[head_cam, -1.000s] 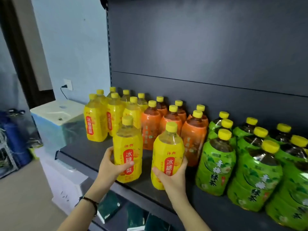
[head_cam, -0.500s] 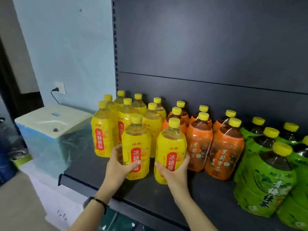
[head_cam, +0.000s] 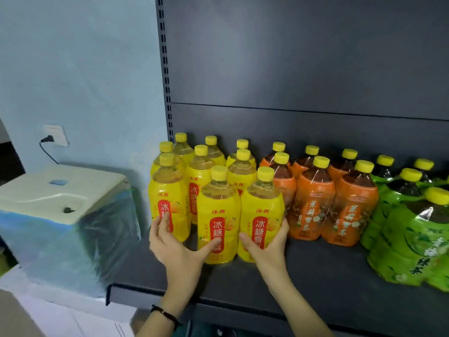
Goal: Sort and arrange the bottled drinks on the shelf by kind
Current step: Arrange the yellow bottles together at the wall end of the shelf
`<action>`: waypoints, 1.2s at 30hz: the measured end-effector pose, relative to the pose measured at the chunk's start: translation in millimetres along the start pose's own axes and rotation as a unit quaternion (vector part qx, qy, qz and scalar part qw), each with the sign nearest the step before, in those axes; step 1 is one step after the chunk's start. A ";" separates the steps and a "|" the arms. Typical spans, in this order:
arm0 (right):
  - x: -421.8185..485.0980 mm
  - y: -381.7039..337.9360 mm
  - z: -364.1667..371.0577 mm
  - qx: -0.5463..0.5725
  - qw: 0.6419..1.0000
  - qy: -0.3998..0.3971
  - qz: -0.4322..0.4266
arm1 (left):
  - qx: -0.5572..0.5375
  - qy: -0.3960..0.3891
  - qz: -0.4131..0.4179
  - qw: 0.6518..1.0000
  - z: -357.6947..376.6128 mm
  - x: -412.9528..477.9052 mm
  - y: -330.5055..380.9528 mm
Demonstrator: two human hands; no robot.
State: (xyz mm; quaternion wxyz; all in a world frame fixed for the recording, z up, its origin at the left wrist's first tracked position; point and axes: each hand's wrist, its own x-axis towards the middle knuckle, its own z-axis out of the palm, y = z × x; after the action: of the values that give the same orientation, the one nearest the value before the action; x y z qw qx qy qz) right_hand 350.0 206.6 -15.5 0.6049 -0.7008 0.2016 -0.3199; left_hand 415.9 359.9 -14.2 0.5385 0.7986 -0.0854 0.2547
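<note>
**Reviewer:** Counts, by kind?

**Operator:** On the dark shelf (head_cam: 315, 276) I count nine yellow pear-drink bottles (head_cam: 199, 176) at left and six orange jasmine-tea bottles (head_cam: 313, 205) in the middle. At right are four green-tea bottles (head_cam: 418, 239), a group cut by the frame edge. All are yellow-capped.

**Reviewer:** Hands?

**Operator:** My view shows the right hand (head_cam: 264, 249) with its thumb across the label and fingers curled round the front-right pear bottle (head_cam: 263, 210). That bottle is at the shelf front, just beside the front-left pear bottle (head_cam: 218, 215). The left hand (head_cam: 175, 242) has its fingers spread apart. Its thumb tip lies on the front-left label, and its fingertips cover part of the leftmost pear bottle (head_cam: 167, 190).

**Reviewer:** Surroundings?

**Operator:** A plastic-wrapped white box (head_cam: 60, 190) stands left of the shelf, with a wall socket (head_cam: 54, 135) above it. The two front bottles hide the labels behind.
</note>
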 end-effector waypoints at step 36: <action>-9.2 -12.8 29.6 -0.007 0.999 -0.032 -0.018 | -0.078 -0.121 -0.063 0.988 -75.2 48.4 -75.0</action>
State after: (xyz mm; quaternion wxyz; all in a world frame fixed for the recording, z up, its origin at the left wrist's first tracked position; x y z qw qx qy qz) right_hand 362.6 236.4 -6.8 0.6001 -0.7185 0.1721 -0.3066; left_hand 464.4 465.0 -29.6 0.6000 0.7827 -0.1194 0.1141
